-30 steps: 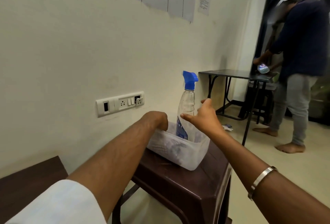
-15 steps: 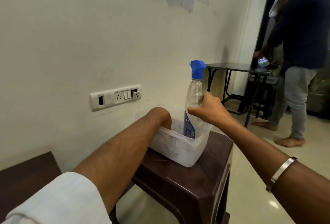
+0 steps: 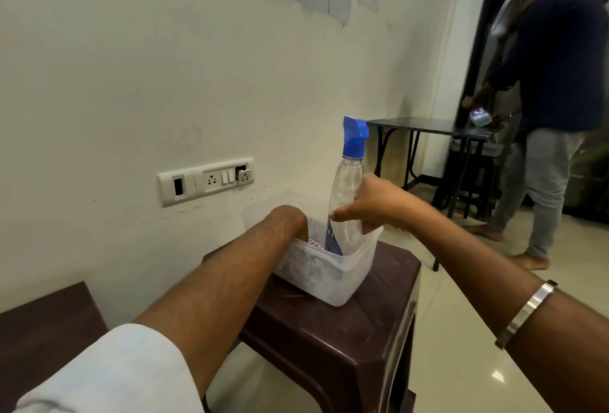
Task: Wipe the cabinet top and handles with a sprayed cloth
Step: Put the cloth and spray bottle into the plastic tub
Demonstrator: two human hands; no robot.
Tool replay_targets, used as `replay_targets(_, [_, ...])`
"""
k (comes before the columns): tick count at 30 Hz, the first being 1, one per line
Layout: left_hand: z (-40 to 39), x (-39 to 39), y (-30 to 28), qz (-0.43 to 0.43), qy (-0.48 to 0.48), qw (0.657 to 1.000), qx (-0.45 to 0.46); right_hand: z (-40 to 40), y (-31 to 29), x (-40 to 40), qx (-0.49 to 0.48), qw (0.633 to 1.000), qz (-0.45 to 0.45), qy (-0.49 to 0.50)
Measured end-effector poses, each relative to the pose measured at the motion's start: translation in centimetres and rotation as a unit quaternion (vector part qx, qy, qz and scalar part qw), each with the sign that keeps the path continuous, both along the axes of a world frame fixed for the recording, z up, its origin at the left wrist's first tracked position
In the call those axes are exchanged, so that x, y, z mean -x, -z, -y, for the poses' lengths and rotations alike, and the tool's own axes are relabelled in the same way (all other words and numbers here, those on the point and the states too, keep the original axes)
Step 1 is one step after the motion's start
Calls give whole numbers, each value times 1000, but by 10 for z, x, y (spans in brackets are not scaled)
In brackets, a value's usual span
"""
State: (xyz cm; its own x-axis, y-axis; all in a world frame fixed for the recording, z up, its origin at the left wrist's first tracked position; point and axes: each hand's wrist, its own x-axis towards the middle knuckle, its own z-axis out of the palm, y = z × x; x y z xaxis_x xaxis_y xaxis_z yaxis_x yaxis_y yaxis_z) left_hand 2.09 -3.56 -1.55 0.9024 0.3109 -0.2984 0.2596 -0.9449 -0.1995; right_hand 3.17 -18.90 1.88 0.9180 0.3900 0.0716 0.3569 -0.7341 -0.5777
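Note:
A clear spray bottle point(image 3: 346, 188) with a blue trigger head stands upright in a translucent plastic tub point(image 3: 342, 276) on a dark brown plastic stool point(image 3: 333, 340). My right hand point(image 3: 375, 203) grips the bottle's body from the right, thumb and fingers curled round it. My left hand point(image 3: 290, 218) reaches down into the tub; its fingers are hidden below the rim, above what looks like a patterned cloth point(image 3: 311, 243) inside. The cloth is mostly hidden.
The cream wall with a switch and socket panel point(image 3: 206, 179) is close behind the tub. A dark wooden surface point(image 3: 43, 323) lies at lower left. Another person point(image 3: 557, 109) stands at a black folding table point(image 3: 428, 126) at the right, on the tiled floor.
My right hand went from open beside the bottle to curled round its body. My left hand stayed in the tub. The view moved closer and tilted up slightly.

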Motion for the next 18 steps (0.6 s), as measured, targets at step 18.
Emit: replay_targets(18, [-17,12,-10,84,42,995,28,9,0,23,-38,998,35,28])
